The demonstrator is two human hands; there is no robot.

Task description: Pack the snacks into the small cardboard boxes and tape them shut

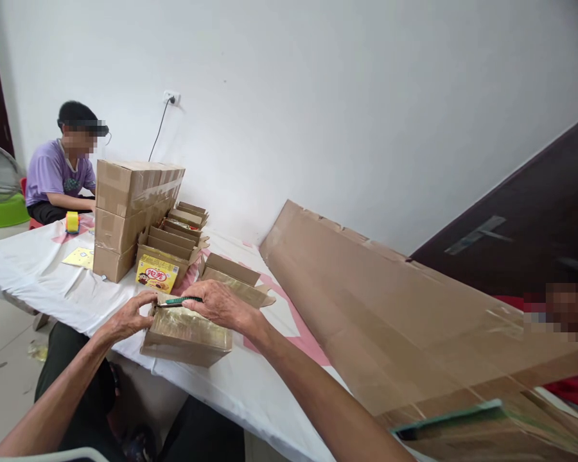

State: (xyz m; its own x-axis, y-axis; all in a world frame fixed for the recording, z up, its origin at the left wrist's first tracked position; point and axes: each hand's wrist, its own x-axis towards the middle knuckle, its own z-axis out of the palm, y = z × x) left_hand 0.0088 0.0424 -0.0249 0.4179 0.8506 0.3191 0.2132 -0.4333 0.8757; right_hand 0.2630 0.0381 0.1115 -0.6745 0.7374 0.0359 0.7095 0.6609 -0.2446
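A cardboard box (185,353) stands at the near edge of the table, its top covered with shiny clear tape or film. My right hand (216,301) is closed around a green box cutter (176,301), whose front end lies over the box's far left corner. My left hand (132,314) grips that same corner between thumb and fingers, close to the cutter's tip. Just beyond stand an open cardboard box (234,276) and a yellow printed carton (157,274).
Taped boxes (125,218) are stacked at the left, beside a row of open boxes (173,234). A tape roll (72,222) lies near a seated co-worker (60,170). A large cardboard sheet (366,308) slants along the right, with another person partly visible behind it.
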